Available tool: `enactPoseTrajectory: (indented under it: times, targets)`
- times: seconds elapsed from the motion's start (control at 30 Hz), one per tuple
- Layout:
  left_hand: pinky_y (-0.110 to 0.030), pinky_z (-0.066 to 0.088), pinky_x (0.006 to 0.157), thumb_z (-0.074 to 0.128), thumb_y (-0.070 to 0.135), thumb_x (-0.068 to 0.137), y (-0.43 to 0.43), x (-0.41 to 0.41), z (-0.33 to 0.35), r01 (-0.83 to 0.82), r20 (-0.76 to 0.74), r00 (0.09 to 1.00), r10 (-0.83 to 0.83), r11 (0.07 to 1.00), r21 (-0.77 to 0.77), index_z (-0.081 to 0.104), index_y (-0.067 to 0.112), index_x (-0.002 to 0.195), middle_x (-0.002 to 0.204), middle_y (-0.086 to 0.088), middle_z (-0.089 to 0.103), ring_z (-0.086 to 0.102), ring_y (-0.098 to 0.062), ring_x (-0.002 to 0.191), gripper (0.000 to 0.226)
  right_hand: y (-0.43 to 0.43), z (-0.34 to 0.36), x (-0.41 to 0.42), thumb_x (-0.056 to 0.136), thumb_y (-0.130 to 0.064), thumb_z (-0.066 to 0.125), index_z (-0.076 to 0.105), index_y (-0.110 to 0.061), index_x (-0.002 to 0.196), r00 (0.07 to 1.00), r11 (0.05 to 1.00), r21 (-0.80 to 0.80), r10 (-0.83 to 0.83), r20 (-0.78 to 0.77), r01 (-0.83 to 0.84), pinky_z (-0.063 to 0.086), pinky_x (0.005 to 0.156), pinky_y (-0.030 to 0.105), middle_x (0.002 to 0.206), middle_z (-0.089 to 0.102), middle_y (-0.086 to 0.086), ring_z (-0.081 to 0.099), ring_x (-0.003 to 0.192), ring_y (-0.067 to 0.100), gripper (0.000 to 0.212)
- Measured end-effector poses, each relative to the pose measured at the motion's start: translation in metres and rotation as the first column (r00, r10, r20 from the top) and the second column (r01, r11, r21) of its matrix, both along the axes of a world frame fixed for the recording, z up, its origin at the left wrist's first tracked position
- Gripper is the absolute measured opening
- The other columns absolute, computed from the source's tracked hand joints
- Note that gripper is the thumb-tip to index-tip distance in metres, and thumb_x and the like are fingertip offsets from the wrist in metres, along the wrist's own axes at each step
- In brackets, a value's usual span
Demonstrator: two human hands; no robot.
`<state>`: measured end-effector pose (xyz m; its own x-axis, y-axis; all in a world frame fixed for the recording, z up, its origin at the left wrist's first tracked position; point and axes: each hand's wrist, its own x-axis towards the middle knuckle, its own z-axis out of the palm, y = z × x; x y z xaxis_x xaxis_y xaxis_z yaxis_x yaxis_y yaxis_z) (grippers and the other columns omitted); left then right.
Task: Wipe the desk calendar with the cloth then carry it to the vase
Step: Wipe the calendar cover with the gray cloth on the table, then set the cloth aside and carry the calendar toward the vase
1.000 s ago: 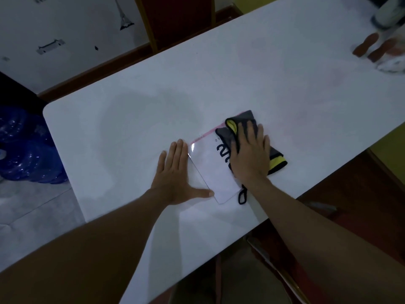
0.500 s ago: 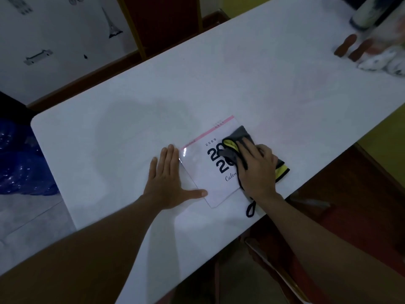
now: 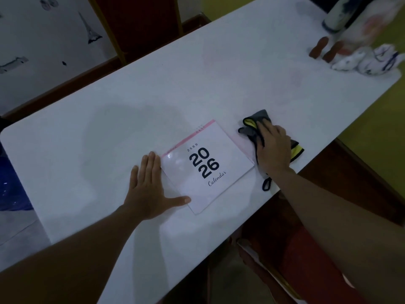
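Observation:
A white desk calendar point(image 3: 206, 167) printed "2026" with a pink top strip lies flat on the white table point(image 3: 197, 88). My left hand point(image 3: 149, 187) rests flat on the table against the calendar's left edge, thumb touching its lower corner. My right hand point(image 3: 272, 148) presses down on a grey and yellow cloth point(image 3: 252, 128), which sits on the table just right of the calendar, off its surface. The vase point(image 3: 338, 15), white with dark marks, stands at the far right corner, partly cut off by the frame.
Near the vase lie two brown oblong pieces point(image 3: 317, 48) and white crumpled fabric or figures point(image 3: 368, 60), blurred. The table's near edge runs just below my right wrist. A red-brown chair back point(image 3: 140, 20) stands beyond the far edge.
My right hand has slid the cloth rightward across the calendar and off its right edge, uncovering the whole printed face. My left hand has stayed flat at the calendar's left side.

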<state>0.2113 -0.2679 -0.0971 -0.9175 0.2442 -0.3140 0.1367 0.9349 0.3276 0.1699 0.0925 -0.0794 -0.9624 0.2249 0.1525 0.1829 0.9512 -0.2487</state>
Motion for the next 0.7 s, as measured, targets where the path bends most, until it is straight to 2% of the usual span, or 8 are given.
enactPoseTrajectory:
  times: [0.1,0.23,0.3,0.4,0.47,0.57,0.63,0.7]
  targets:
    - [-0.047,-0.006,0.126,0.035,0.110,0.050,0.000,0.000,0.000,0.008,0.009,1.000,-0.008,1.000,-0.012,-0.017,0.013,0.159,0.170,-0.003,-0.020,-0.024,-0.015,0.154,0.155,-0.001,-0.004,-0.001,0.097,-0.012,0.052,0.051,-0.007,0.144,0.998,0.999,-0.047,0.022,0.051,-0.020,0.041,0.105,0.047,0.151,0.049,0.014,0.050,0.127,0.037,0.047]
    - [-0.048,-0.005,0.126,0.033,0.111,0.049,0.000,-0.001,0.001,0.002,0.025,1.000,-0.002,1.000,-0.015,-0.017,0.013,0.160,0.170,-0.003,-0.020,-0.023,-0.016,0.155,0.156,-0.017,0.003,0.007,0.090,-0.027,0.044,0.046,-0.012,0.147,0.995,0.986,-0.143,-0.078,0.063,0.086,0.023,0.117,0.049,0.157,0.041,0.011,0.032,0.143,0.034,0.059]
    - [-0.048,-0.004,0.126,0.030,0.111,0.048,0.001,-0.001,0.004,0.001,0.028,1.000,0.000,1.000,-0.021,-0.016,0.012,0.160,0.170,-0.004,-0.019,-0.020,-0.019,0.156,0.156,-0.031,0.011,0.013,0.084,-0.029,0.049,0.051,-0.017,0.141,0.995,0.983,-0.165,-0.090,-0.044,0.081,0.028,0.108,0.046,0.146,0.049,0.008,0.037,0.135,0.031,0.059]
    - [-0.049,0.000,0.126,0.027,0.111,0.048,0.003,-0.002,0.011,0.008,0.038,0.999,-0.007,0.999,-0.039,-0.015,0.011,0.160,0.171,-0.007,-0.016,-0.015,-0.023,0.157,0.156,-0.057,0.019,0.025,0.083,-0.034,0.055,0.057,-0.018,0.133,0.990,0.992,-0.115,0.029,-0.135,-0.045,0.035,0.088,0.040,0.119,0.055,0.006,0.045,0.109,0.028,0.052]
    - [-0.051,0.003,0.126,0.036,0.107,0.051,0.004,-0.004,0.018,0.005,0.053,0.999,-0.004,1.000,-0.031,-0.014,0.011,0.160,0.171,-0.009,-0.012,-0.010,-0.026,0.158,0.153,-0.070,0.021,0.031,0.087,-0.040,0.060,0.055,-0.013,0.135,0.996,0.988,-0.132,0.072,-0.052,-0.078,0.039,0.087,0.042,0.115,0.055,0.009,0.046,0.104,0.029,0.056]
    - [-0.052,0.019,0.123,0.066,0.087,0.061,0.009,-0.004,0.032,-0.031,0.015,0.999,0.031,1.000,0.001,-0.007,0.010,0.161,0.170,-0.014,0.008,0.011,-0.032,0.156,0.146,-0.077,0.022,0.032,0.087,-0.058,0.060,0.044,-0.009,0.142,0.966,0.993,-0.113,0.059,0.250,-0.031,0.041,0.095,0.043,0.127,0.049,0.013,0.045,0.113,0.031,0.075]
    - [-0.049,0.033,0.113,0.077,0.072,0.064,0.015,0.000,0.040,-0.115,-0.044,0.992,0.114,0.993,-0.007,0.011,0.007,0.159,0.158,-0.015,0.032,0.034,-0.036,0.143,0.133,-0.079,0.025,0.029,0.085,-0.065,0.059,0.042,-0.009,0.142,0.929,0.996,-0.087,0.060,0.364,-0.030,0.039,0.099,0.043,0.132,0.045,0.013,0.042,0.119,0.031,0.081]
    - [-0.046,0.041,0.102,0.078,0.061,0.068,0.024,0.004,0.044,-0.192,-0.033,0.981,0.192,0.981,-0.010,0.037,0.006,0.142,0.135,-0.013,0.051,0.051,-0.035,0.123,0.101,-0.080,0.031,0.024,0.080,-0.066,0.064,0.044,-0.011,0.140,0.906,0.991,-0.132,0.043,0.420,0.014,0.039,0.101,0.043,0.135,0.043,0.013,0.041,0.123,0.031,0.084]
